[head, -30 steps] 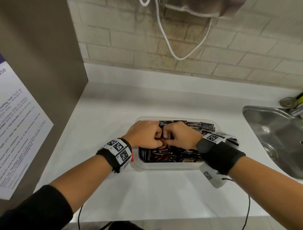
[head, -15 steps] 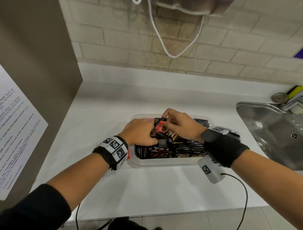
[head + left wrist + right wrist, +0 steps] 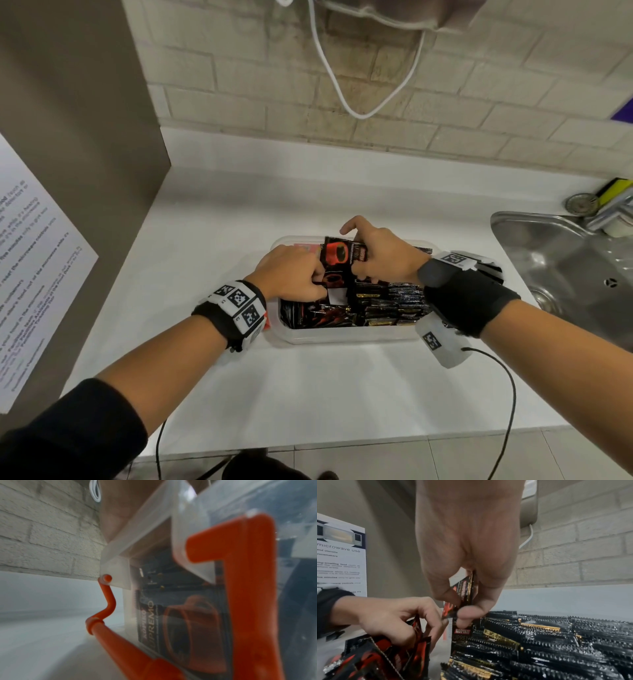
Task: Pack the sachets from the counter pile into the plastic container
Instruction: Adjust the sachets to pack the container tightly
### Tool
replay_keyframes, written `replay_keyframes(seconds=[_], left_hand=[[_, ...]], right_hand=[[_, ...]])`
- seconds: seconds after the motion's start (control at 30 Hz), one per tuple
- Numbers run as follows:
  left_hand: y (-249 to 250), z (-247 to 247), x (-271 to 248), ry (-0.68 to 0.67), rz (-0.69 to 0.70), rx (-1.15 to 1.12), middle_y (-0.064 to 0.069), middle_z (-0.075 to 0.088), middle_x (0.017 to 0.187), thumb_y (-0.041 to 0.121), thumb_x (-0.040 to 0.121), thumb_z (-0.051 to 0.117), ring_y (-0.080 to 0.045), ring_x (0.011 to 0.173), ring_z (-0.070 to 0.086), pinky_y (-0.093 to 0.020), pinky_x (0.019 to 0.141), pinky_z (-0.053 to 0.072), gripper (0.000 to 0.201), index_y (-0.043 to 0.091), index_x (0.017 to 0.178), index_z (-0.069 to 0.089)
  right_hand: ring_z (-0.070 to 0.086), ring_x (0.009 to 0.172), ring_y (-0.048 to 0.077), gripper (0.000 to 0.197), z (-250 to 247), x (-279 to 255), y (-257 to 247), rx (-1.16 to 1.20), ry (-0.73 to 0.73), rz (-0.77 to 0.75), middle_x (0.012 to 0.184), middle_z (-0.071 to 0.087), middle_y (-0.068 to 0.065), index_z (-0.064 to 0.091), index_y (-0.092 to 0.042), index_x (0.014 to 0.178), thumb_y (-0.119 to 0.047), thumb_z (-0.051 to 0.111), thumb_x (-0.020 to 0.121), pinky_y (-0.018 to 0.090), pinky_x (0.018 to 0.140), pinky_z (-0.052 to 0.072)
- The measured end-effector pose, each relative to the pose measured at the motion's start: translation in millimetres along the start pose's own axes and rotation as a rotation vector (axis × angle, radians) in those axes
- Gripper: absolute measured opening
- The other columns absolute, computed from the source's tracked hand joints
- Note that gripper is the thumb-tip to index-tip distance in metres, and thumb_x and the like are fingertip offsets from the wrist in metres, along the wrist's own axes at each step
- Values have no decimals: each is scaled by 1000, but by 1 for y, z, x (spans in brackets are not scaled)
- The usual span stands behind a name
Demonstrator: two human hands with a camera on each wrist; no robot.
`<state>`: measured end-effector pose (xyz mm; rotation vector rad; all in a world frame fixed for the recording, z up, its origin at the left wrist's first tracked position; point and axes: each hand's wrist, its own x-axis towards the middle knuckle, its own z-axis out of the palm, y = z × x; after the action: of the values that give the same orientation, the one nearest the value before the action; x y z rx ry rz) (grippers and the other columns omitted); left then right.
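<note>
A clear plastic container [image 3: 342, 337] sits on the white counter, packed with black sachets [image 3: 394, 305] standing on edge. My right hand [image 3: 376, 255] pinches a black and red sachet [image 3: 337, 255] lifted upright above the container's left half; the right wrist view shows the same sachet [image 3: 465, 592] held between thumb and fingers. My left hand [image 3: 294, 274] reaches into the left end, fingers curled round loose red and black sachets [image 3: 385, 655]. In the left wrist view the container wall [image 3: 188, 608] and its orange clip handle [image 3: 248, 588] fill the frame.
A steel sink [image 3: 568, 260] lies to the right, with a tap [image 3: 609, 209] and a sponge [image 3: 616, 188] behind it. A brown cabinet side [image 3: 75, 137] with a printed notice [image 3: 30, 260] stands at left. A white cable [image 3: 359, 89] hangs on the brick wall. Bare counter [image 3: 308, 387] lies in front.
My right hand has lifted a sachet out of the row and raised it upright toward the back of the container. My left hand has stayed low in the left end.
</note>
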<state>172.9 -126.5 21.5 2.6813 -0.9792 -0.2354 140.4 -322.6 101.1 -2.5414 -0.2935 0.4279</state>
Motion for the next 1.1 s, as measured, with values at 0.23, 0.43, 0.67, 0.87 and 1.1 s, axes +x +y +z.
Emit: replay_keyframes(seconds=[0.23,0.43,0.67,0.87,1.1], left_hand=[[1,-1,-2,-1,-4,1,4,50,55,42,74,60,-13,52,42,-26,55,38,30,15,63,59],[0,-1,-1,-6,-9,-1,0,60,61,43,74,59,-13,54,44,-26,55,38,30,15,63,61],[3,-2,-2,-6,-26,4,0,54,58,42,73,60,-14,52,40,-27,53,34,31,15,59,54],[3,-2,-1,-18,-45,2,0,60,62,45,74,61,-13,55,45,-27,55,38,30,16,65,62],[1,-2,-1,-13,-27,-21,0,60,58,43,70,55,-16,55,51,-28,56,44,28,17,64,65]], right_hand=[[54,60,7,35,-3,8,1,-99,144,-75,92,69,8,52,-9,116,-10,70,87,26,55,41],[57,65,19,14,0,12,5,-235,133,-101,84,69,6,64,-11,107,-15,63,94,38,69,52],[55,89,16,16,13,22,4,-297,153,-101,105,58,4,70,-12,108,-17,68,92,31,82,46],[54,94,21,17,21,27,3,-360,115,-52,96,51,-5,63,-17,101,-17,72,87,37,78,49],[47,83,20,21,30,30,6,-401,99,-29,91,48,-3,55,-16,96,-16,72,84,33,65,39]])
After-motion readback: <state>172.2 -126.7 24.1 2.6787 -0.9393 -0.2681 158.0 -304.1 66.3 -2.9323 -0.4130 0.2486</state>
